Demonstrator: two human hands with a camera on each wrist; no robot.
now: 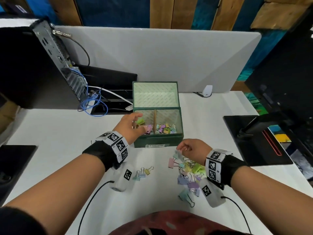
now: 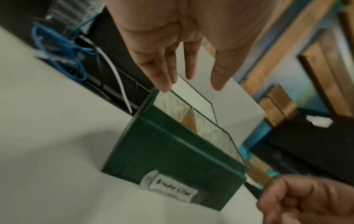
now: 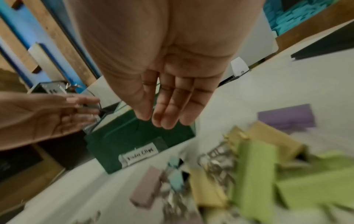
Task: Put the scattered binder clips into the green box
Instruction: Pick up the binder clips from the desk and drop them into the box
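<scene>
The green box [image 1: 157, 140] [image 2: 172, 154] [image 3: 134, 136] stands mid-table with its lid up and a wooden divider inside. Pastel binder clips [image 1: 165, 128] lie in both compartments. My left hand [image 1: 130, 122] [image 2: 191, 66] hovers over the left compartment with straight fingers, holding nothing; a green clip [image 1: 140, 122] lies just under it. My right hand [image 1: 184, 147] [image 3: 166, 115] hangs over the pile of clips [image 1: 191, 172] [image 3: 254, 166] in front of the box's right side, fingers extended and empty. Three more clips [image 1: 143, 172] lie near my left wrist.
A computer tower [image 1: 33, 65] with blue cables [image 1: 89, 102] stands at the back left. A black monitor base [image 1: 254, 138] sits on the right. A grey partition [image 1: 152, 56] closes off the back, with a small white device [image 1: 207, 90] at its foot.
</scene>
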